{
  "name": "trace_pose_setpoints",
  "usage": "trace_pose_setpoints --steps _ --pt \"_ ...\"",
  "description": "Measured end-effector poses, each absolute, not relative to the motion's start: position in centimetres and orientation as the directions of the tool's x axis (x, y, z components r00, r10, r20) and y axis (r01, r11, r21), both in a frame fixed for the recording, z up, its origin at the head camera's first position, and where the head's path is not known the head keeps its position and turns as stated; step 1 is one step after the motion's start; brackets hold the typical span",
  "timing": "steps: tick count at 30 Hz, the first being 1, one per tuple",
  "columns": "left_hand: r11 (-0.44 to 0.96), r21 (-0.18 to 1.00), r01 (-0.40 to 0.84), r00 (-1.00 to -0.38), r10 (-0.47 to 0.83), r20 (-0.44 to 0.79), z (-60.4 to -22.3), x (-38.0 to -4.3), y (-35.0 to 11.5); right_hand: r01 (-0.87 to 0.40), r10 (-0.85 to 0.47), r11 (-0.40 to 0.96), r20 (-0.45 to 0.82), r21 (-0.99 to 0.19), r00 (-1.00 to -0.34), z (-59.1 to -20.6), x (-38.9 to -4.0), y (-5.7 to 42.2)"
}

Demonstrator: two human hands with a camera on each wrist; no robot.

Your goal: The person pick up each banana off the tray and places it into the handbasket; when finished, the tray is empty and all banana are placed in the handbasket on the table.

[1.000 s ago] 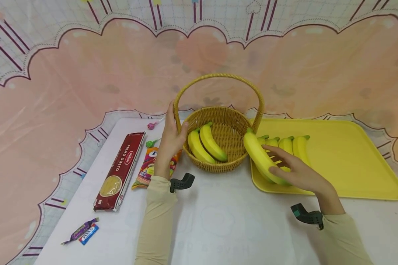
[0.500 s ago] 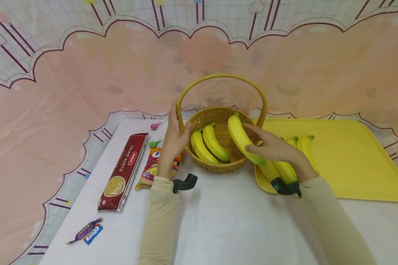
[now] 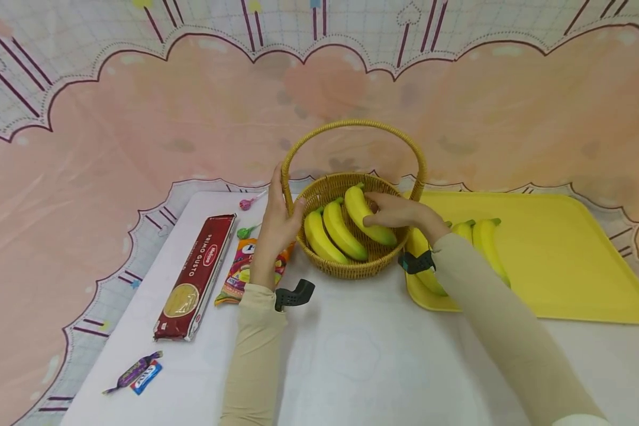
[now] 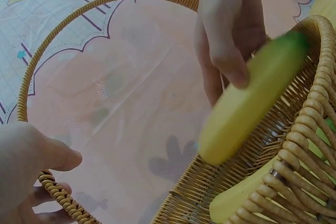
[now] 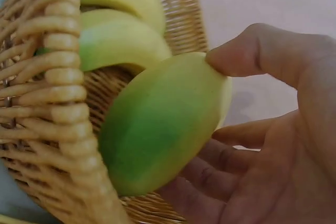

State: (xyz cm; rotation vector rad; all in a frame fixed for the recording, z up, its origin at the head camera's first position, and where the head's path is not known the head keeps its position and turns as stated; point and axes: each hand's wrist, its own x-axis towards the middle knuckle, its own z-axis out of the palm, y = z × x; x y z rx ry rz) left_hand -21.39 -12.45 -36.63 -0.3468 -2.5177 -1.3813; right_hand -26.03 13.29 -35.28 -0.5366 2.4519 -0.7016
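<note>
1 basket, 3 bananas inside, 2 lollipops

Soft, even light fills the head view, with the bench pale and only faint, diffuse shadows beside the left sleeve. Both wrist views are dimmer and hazier; the banana is blurred in the left wrist view, and the near basket rim looks soft in the right

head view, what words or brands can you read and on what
"PRIMO GUSTO": on the red packet
"Melissa": also on the red packet
Orange bag: print partly hidden, too small to read
Purple wrapper and blue wrapper: print too blurred to read
</note>
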Motion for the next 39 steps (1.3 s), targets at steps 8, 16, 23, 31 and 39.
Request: trace_pose_setpoints --steps 8,16,23,31,39 --pt "0.508 0.799 0.321 -0.942 0.084 0.326 -37.1 -21.4 -12.4 -0.184 -0.475 0.837 -0.518 -0.515 -0.712 -37.6 -27.5 12.1" --pt "0.518 0.793 0.321 -0.941 0.083 0.327 -37.1 -21.4 -12.4 -0.168 -0.444 0.862 -0.553 -0.477 -0.705 -37.8 -27.4 11.7" --pt "0.522 0.789 0.323 -0.94 0.082 0.33 -37.1 -21.4 -12.3 -0.211 -0.477 0.805 -0.392 -0.554 -0.787 -37.6 -26.5 13.1" --pt "0.521 0.789 0.325 -0.939 0.077 0.336 -37.0 -21.5 -12.3 -0.31 -0.52 0.647 -0.105 -0.697 -0.848 -37.3 -23.3 15.4" --pt "0.511 0.795 0.329 -0.936 0.06 0.348 -37.0 -21.5 -12.4 -0.327 -0.452 0.498 0.081 -0.803 -0.889 -38.2 -20.0 18.9"
